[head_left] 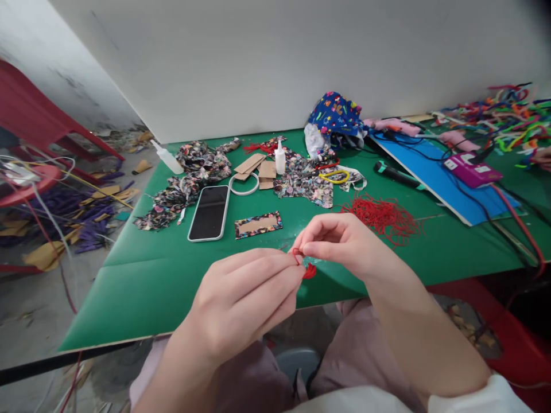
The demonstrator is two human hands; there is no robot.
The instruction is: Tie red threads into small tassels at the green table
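Observation:
My left hand (253, 289) is closed in a pinch on a small bundle of red cord (309, 271), whose looped strands show past the fingertips. A thin loop of the same cord stands up between the two hands. My right hand (333, 241) meets the left at the fingertips, thumb and forefinger pinched on that loop. Both are held just above the front edge of the green table (159, 287). Behind my right hand lies a loose heap of red cord (383, 218). A small card edged with floral fabric (258, 225) rests flat beyond my left hand.
A phone (209, 213), a white ring (244, 184), glue bottles (280, 159), brown card pieces (267, 171), floral fabric (204, 160) and yellow-handled scissors (336, 176) lie across the table. To the right are a blue board (413, 166), a purple device (472, 170) with cables, and another person's hand (542, 158).

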